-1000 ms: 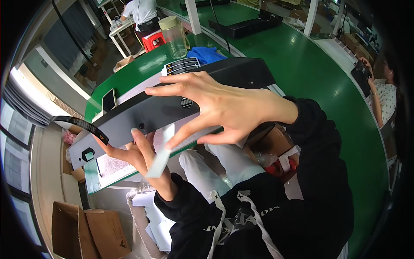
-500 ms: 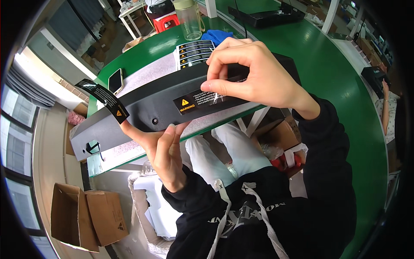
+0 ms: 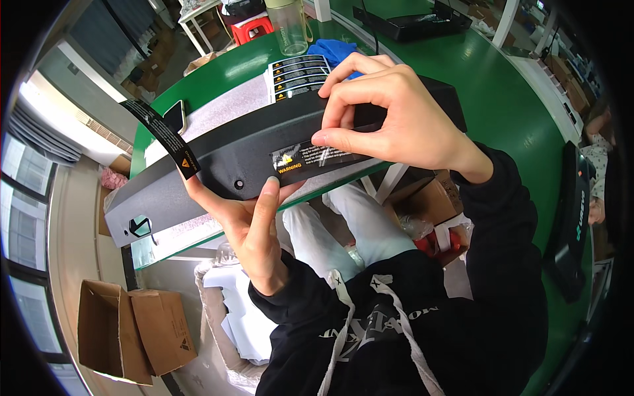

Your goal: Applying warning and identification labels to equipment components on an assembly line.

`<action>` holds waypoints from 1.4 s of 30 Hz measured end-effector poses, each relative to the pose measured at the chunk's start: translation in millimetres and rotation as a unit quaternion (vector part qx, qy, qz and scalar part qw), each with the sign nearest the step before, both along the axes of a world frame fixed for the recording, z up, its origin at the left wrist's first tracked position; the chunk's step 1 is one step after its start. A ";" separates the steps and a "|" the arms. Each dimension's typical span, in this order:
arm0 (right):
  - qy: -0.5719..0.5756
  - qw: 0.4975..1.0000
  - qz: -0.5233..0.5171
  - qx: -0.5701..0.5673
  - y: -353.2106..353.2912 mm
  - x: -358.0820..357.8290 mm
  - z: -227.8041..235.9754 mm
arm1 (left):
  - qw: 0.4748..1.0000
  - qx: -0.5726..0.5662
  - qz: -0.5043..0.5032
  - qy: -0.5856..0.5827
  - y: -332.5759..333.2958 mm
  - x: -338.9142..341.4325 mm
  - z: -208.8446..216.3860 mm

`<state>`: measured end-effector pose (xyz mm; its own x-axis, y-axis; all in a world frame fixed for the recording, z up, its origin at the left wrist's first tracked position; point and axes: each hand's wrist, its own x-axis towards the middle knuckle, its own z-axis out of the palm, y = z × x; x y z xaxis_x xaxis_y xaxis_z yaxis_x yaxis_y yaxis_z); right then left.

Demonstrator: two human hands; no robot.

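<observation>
A long black panel [image 3: 228, 155] lies slantwise over the table's near edge. A black warning label [image 3: 290, 164] with a yellow triangle is against its face. My right hand [image 3: 396, 112] pinches this label between thumb and index finger near its upper edge, hiding its right part. My left hand [image 3: 254, 231] holds the panel's lower edge, thumb at the label's lower left corner, other fingers partly hidden behind the panel. A second, curved warning label [image 3: 158, 132] clings to my left index fingertip and sticks up. Beyond the panel lies a sheet of similar labels [image 3: 297, 71].
On the green table [image 3: 492, 99] are a phone [image 3: 175, 117], a bottle [image 3: 288, 30], a blue cloth [image 3: 332, 50] and a black housing [image 3: 413, 25]. Another long black part [image 3: 571, 224] is at right, a person's hand [image 3: 596, 210] near it. Cardboard boxes [image 3: 162, 327] stand on the floor.
My left thumb has moved from the panel's lower edge onto the label's corner. The right hand has shifted slightly right. At right, a long black part has come nearer along the table.
</observation>
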<state>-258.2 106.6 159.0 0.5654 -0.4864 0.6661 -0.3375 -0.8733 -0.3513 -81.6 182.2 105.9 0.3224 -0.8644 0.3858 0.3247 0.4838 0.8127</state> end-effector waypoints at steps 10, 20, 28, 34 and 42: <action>0.008 1.000 0.001 -0.011 0.6 -1.5 0.5 | 0.999 0.016 0.035 -0.024 -2.6 -6.7 -1.0; 0.015 0.989 -0.103 -0.108 13.7 -22.1 5.1 | 0.997 -0.034 0.063 -0.034 -10.9 -6.2 -10.9; 0.024 0.996 -0.079 -0.029 1.7 -28.9 2.9 | 0.992 -0.060 0.087 -0.075 -16.3 -3.3 -15.0; 0.030 0.996 -0.079 -0.015 2.2 -30.2 2.5 | 0.991 -0.076 0.081 -0.069 -16.1 -9.0 -10.0; 0.018 0.997 -0.065 0.037 1.6 -30.2 3.3 | 0.990 -0.072 0.095 -0.080 -15.2 -8.7 -10.9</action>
